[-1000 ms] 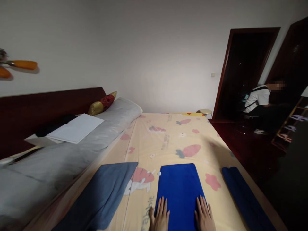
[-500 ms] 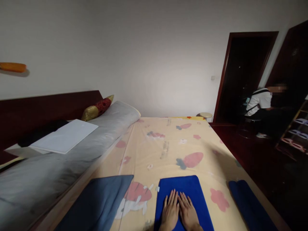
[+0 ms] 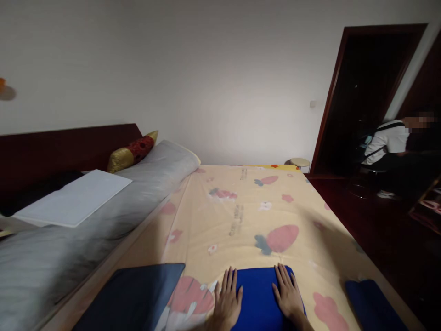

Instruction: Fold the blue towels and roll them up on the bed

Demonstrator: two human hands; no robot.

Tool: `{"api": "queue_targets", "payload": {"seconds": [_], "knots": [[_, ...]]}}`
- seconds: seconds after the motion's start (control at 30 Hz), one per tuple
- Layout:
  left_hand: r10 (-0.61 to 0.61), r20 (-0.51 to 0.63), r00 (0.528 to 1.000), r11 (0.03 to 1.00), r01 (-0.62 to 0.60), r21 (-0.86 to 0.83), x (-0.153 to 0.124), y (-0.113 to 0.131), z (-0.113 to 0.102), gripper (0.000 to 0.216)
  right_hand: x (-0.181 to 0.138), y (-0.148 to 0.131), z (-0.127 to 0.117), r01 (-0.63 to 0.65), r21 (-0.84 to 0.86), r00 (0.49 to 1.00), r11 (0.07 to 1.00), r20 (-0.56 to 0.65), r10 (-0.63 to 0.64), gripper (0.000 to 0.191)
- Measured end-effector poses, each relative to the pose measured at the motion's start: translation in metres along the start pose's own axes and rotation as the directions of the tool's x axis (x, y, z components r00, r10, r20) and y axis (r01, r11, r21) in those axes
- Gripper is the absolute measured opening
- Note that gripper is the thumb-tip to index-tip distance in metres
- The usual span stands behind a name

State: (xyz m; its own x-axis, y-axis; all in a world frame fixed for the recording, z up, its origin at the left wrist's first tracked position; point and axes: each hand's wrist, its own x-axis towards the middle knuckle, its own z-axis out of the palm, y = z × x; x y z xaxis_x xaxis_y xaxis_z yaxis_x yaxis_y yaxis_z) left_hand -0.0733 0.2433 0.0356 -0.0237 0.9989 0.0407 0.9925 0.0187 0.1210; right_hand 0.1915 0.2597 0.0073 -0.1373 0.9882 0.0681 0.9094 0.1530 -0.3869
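Observation:
A folded bright blue towel (image 3: 258,296) lies on the printed yellow bedsheet (image 3: 241,216) at the near edge of the view. My left hand (image 3: 227,303) lies flat, fingers stretched out, over the towel's left edge and partly on the sheet. My right hand (image 3: 286,294) lies flat on the towel's right side near its far corner, fingers apart. Neither hand holds anything.
A dark grey-blue cloth (image 3: 138,299) lies to the left, a rolled dark blue towel (image 3: 374,305) to the right. A grey bolster (image 3: 103,220) with a white board (image 3: 74,202) and a red-gold cushion (image 3: 132,149) runs along the headboard. A person (image 3: 392,142) sits by the dark doorway.
My hands, side by side at the towel's middle half a second ago, have slid apart to its left and right edges. The view has tilted up, showing less of the towel.

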Motion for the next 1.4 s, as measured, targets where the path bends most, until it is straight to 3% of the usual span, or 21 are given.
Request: {"api": "queue_targets", "payload": {"seconds": [0.1,0.2,0.27,0.37,0.47,0.53,0.67,0.87,1.0,1.07,1.2,1.27,1.4], "knots": [[0.002,0.189,0.982,1.000,-0.005,0.013,0.013,0.003,-0.029,0.061,0.009,0.001,-0.020,-0.016,0.015,0.993,1.000,0.120,0.015,0.062],[-0.006,0.132,0.991,1.000,0.002,0.023,0.003,0.019,-0.046,0.061,-0.005,-0.017,-0.031,-0.017,0.000,0.996,1.000,0.092,0.017,0.059],[0.100,0.029,0.995,0.994,-0.099,-0.044,-0.023,0.039,-0.036,0.057,-0.031,-0.037,-0.022,0.026,0.012,0.998,1.000,0.063,-0.026,0.055],[0.303,-0.074,0.950,0.939,-0.311,-0.150,-0.079,0.068,0.005,0.051,-0.085,-0.061,0.009,0.122,0.070,0.992,0.990,0.032,-0.124,0.050],[0.307,-0.128,0.943,0.932,-0.325,-0.160,-0.138,0.079,0.037,0.049,-0.140,-0.064,0.030,0.164,0.090,0.986,0.982,-0.023,-0.163,0.049],[0.334,-0.156,0.929,0.925,-0.355,-0.133,-0.169,0.073,0.040,0.050,-0.173,-0.057,0.029,0.200,0.075,0.978,0.977,-0.066,-0.196,0.050],[0.369,-0.178,0.912,0.920,-0.385,-0.067,-0.205,0.045,0.018,0.057,-0.221,-0.032,0.004,0.254,0.029,0.964,0.967,-0.086,-0.251,0.055],[0.215,-0.240,0.947,0.971,-0.235,-0.054,-0.232,0.001,0.009,0.053,-0.257,0.023,-0.016,0.246,0.045,0.967,0.968,-0.078,-0.242,0.052],[0.071,-0.264,0.962,0.987,-0.105,-0.119,-0.240,0.004,0.000,0.043,-0.265,0.027,-0.022,0.169,0.091,0.979,0.981,-0.129,-0.157,0.051],[0.052,-0.230,0.972,0.977,-0.098,-0.192,-0.243,0.021,-0.008,0.042,-0.267,0.007,-0.026,0.147,0.114,0.980,0.983,-0.148,-0.130,0.044],[0.235,-0.030,0.972,0.897,-0.228,-0.379,-0.249,0.065,-0.012,0.052,-0.267,-0.050,-0.028,0.205,0.201,0.979,0.958,-0.031,-0.203,0.033],[0.280,0.083,0.957,0.876,-0.219,-0.430,-0.251,0.078,-0.007,0.060,-0.265,-0.070,-0.026,0.200,0.229,0.977,0.953,0.022,-0.210,0.035],[0.257,0.157,0.954,0.883,-0.166,-0.438,-0.250,0.077,-0.011,0.056,-0.261,-0.067,-0.020,0.156,0.207,0.985,0.966,0.038,-0.168,0.036]]}}
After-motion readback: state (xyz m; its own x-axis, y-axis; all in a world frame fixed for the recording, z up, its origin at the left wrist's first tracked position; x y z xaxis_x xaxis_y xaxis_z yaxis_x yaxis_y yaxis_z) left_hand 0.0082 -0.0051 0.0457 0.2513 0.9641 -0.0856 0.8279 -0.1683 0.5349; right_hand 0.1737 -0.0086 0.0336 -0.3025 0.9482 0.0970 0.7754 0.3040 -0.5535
